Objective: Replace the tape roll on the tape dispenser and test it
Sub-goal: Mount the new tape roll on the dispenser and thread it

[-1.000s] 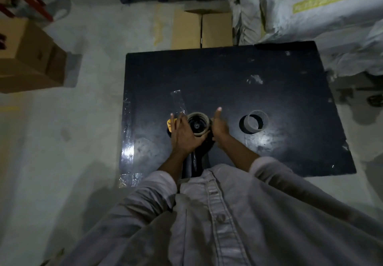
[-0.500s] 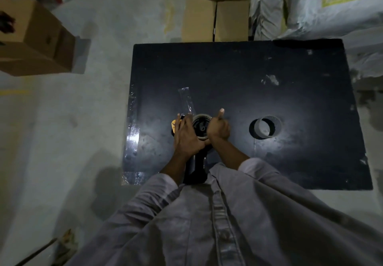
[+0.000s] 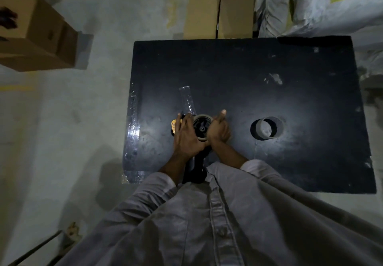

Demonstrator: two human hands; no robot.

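Observation:
A black tape dispenser (image 3: 195,166) lies on the black table (image 3: 248,68), its handle pointing toward me. A tape roll (image 3: 202,127) sits on its hub. My left hand (image 3: 186,139) lies over the dispenser's left side, next to a yellow label (image 3: 173,125). My right hand (image 3: 218,129) is curled against the right rim of the roll, thumb sticking up. A strip of clear tape (image 3: 186,100) runs from the dispenser's front away across the table. A second, empty-looking tape ring (image 3: 267,128) rests to the right, apart from both hands.
Cardboard boxes stand beyond the table's far edge (image 3: 219,14) and on the floor at far left (image 3: 37,37). Large grey sacks (image 3: 315,4) crowd the back right. Clear tape (image 3: 133,128) covers the table's left edge. Concrete floor lies to the left.
My right hand has closed in from an open pose onto the roll's right side. The left hand stays on the dispenser. The camera view has shifted slightly.

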